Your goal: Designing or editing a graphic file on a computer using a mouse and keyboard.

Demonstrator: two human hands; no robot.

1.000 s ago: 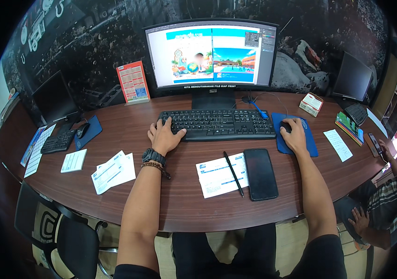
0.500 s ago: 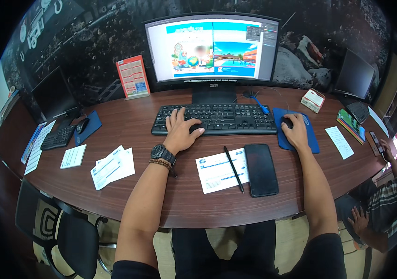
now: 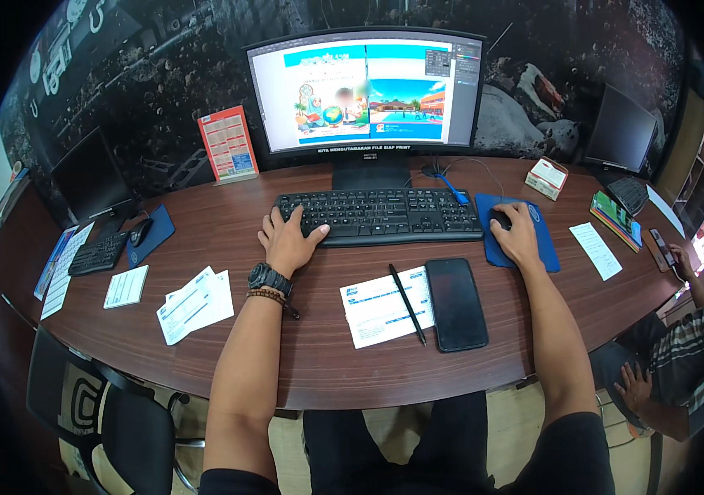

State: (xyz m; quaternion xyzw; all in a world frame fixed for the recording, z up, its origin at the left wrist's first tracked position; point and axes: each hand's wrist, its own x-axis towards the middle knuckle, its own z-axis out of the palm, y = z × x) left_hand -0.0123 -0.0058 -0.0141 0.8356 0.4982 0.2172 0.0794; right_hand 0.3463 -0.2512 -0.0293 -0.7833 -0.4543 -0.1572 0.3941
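Note:
My left hand (image 3: pixel 288 245) rests at the lower left corner of a black keyboard (image 3: pixel 377 216), fingers spread, the fingertips on or just over the end keys. A dark watch (image 3: pixel 270 279) and a beaded bracelet circle that wrist. On the blue mouse pad (image 3: pixel 540 241) my right hand (image 3: pixel 518 235) is curled over a black computer mouse (image 3: pixel 500 219), partly covering it. Behind the keyboard a wide monitor (image 3: pixel 366 91) displays a two-page colourful layout with a globe drawing and a building photo.
In front of the keyboard lie a printed slip (image 3: pixel 377 309), a black pen (image 3: pixel 407 304) and a dark phone (image 3: pixel 457 304). More papers (image 3: pixel 195 305) lie left. A red-edged desk calendar (image 3: pixel 229 144) and a small box (image 3: pixel 547 178) stand behind. Another person (image 3: pixel 690 355) sits at right.
My left hand has slid left and toward me, from the upper left keys to the keyboard's lower left corner. The right hand stays on the mouse. The whole view has shifted slightly.

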